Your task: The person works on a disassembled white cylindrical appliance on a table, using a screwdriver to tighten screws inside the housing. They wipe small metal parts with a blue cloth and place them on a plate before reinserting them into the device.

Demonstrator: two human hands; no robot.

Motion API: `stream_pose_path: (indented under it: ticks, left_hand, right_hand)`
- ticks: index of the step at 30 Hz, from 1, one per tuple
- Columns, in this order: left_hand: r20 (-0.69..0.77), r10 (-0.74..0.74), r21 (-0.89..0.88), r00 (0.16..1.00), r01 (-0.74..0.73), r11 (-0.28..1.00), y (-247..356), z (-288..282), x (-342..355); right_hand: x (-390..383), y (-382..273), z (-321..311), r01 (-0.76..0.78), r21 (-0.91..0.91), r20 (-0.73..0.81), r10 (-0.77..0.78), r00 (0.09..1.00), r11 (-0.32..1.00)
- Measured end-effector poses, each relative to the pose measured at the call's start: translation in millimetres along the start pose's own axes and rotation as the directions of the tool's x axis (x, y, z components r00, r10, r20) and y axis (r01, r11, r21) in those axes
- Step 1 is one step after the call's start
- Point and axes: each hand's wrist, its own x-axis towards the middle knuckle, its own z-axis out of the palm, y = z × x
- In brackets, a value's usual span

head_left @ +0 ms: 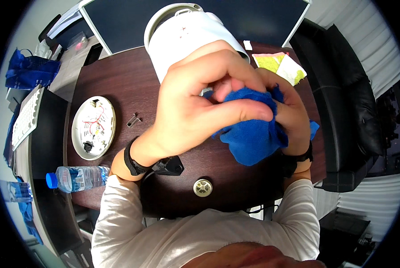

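Observation:
A crumpled blue cloth is bunched between my two hands, above the dark wooden table. My left hand curls round it, its thumb lying along the cloth's top and its fingers arched over from the far side. From the right, my right hand grips the same cloth, its fingers partly hidden by the folds. A small shiny bit shows near my left fingers; whatever the cloth covers I cannot make out. Just beyond my hands, a white rounded appliance body lies tilted, partly hidden by my left hand.
On the table are a round white base with red wires, a small metal bracket, a round vented cap and yellow-green cloths. A blue-capped water bottle lies at the left edge. A black sofa stands right.

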Motion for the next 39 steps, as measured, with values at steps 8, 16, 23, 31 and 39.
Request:
stream_pose_path:
  ticks: [8, 16, 23, 31, 39]
  left_hand:
    - [-0.049, 0.379, 0.326, 0.924, -0.344, 0.88, -0.8, 3.5, -2.8]
    - [-0.109, 0.36, 0.347, 0.927, -0.304, 0.887, -10.3, 15.5, -0.8]
    - [-0.195, -0.034, -0.045, 0.98, 0.026, 0.999, -9.6, 21.4, -4.8]
    - [0.042, -0.237, -0.261, 0.971, 0.24, 0.935, -19.0, 15.8, -0.5]
    - [-0.039, -0.073, -0.012, 0.997, 0.072, 0.997, -11.9, 8.2, 2.6]
  right_hand:
    - [-0.7, 10.5, 0.6, 0.158, -0.221, -0.038, -0.17, 0.985, 0.963]
    - [1.3, 13.6, -0.6, 0.358, -0.224, -0.145, -0.394, 0.908, 0.907]
    - [-3.3, 4.0, -1.9, 0.391, -0.604, -0.031, -0.511, 0.859, 0.694]
    - [7.4, -13.8, -2.6, 0.401, -0.908, 0.233, -0.655, 0.718, 0.117]
    - [3.4, -20.4, 3.0, 0.272, -0.96, 0.243, -0.66, 0.711, -0.061]
